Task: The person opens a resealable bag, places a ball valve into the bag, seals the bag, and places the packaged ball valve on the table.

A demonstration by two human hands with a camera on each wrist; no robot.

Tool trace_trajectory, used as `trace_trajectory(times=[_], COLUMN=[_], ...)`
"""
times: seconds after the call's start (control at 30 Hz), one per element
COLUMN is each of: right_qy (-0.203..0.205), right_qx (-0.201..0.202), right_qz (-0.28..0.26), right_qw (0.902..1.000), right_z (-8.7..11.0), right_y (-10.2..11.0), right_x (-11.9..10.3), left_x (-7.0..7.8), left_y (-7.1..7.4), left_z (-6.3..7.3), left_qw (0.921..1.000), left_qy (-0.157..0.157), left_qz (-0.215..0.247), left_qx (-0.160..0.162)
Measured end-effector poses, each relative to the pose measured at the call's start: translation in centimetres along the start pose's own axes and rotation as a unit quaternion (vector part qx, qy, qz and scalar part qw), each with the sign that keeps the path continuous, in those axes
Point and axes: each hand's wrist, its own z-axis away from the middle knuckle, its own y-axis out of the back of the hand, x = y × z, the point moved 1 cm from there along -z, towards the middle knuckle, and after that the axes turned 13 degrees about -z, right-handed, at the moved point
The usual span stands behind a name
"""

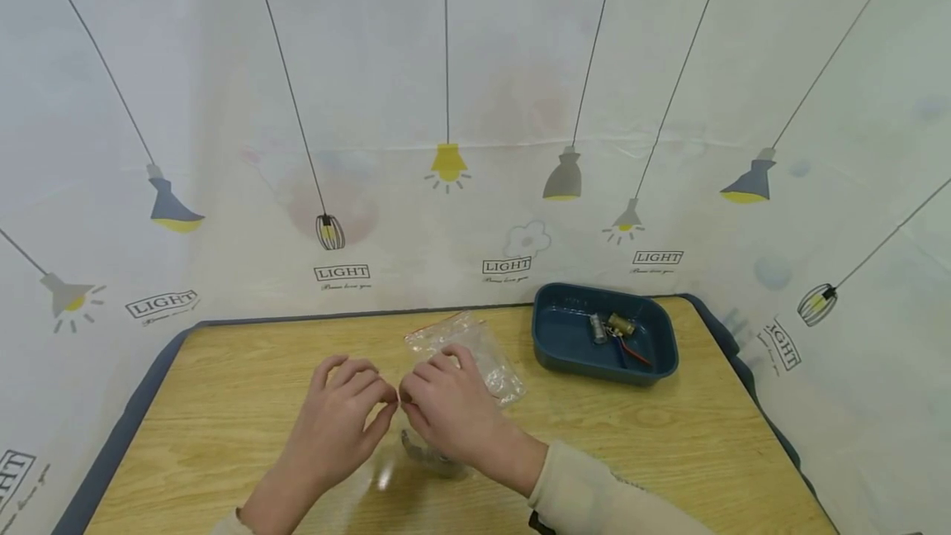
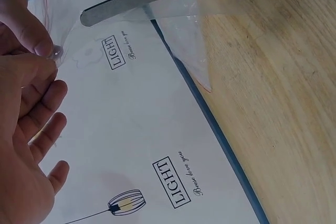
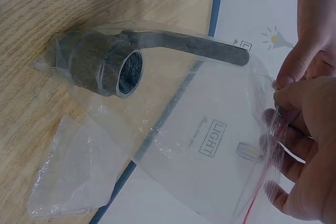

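A clear zip bag (image 3: 173,177) with a red seal line hangs between both hands. Inside it, a metal ball valve (image 3: 89,64) with a threaded opening and a long flat lever (image 3: 194,48) shows plainly in the right wrist view. My left hand (image 1: 338,419) pinches the bag's top edge between thumb and forefinger. Close beside it, my right hand (image 1: 453,407) pinches the same edge, its fingertips nearly meeting the left ones. From the head, the valve (image 1: 431,456) is partly hidden below the right hand.
Another clear zip bag (image 1: 486,357) lies flat on the wooden table (image 1: 238,378), behind the hands. A dark blue tray (image 1: 560,362) at the back right holds metal fittings (image 1: 620,324) and a thin red piece (image 1: 635,353). A printed curtain (image 1: 401,229) surrounds the table.
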Motion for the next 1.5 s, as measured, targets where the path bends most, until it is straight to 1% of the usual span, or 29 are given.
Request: trace_trajectory(times=[0.13,0.33,0.53,0.67,0.83,1.07,1.3,1.5], right_qy=[0.004,0.012,0.000,-0.006,-0.010,-0.009,-0.003,-0.018], right_qx=[0.006,0.008,0.006,0.012,0.016,0.011,0.007,-0.013], right_qz=[0.001,-0.009,-0.016,-0.015,-0.010,-0.014,-0.003,-0.011], right_qw=[1.0000,0.9999,0.9998,0.9998,0.9998,0.9998,1.0000,0.9997], right_z=[0.03,0.11,0.11,0.14,0.23,0.22,0.19,0.38], right_y=[-0.04,-0.03,0.01,0.07,0.02,-0.07,0.02,0.09], right_x=[0.03,0.04,0.03,0.00,0.00,0.04,0.14,0.36], left_x=[0.01,0.03,-0.01,0.01,-0.03,-0.14,0.00,0.08], left_y=[-0.01,0.04,0.03,0.08,0.11,-0.18,-0.26,-0.45], left_z=[0.01,-0.05,-0.09,-0.15,-0.14,0.13,0.08,0.01], left_qw=[1.0000,0.9999,0.9995,0.9996,0.9998,0.9998,0.9995,0.9995], left_qy=[0.001,-0.008,-0.023,-0.025,-0.019,-0.013,-0.019,-0.022], left_qz=[0.004,0.003,0.003,0.008,0.010,0.012,0.024,0.023], left_qx=[0.002,0.007,0.021,0.012,-0.003,0.002,-0.002,-0.009])
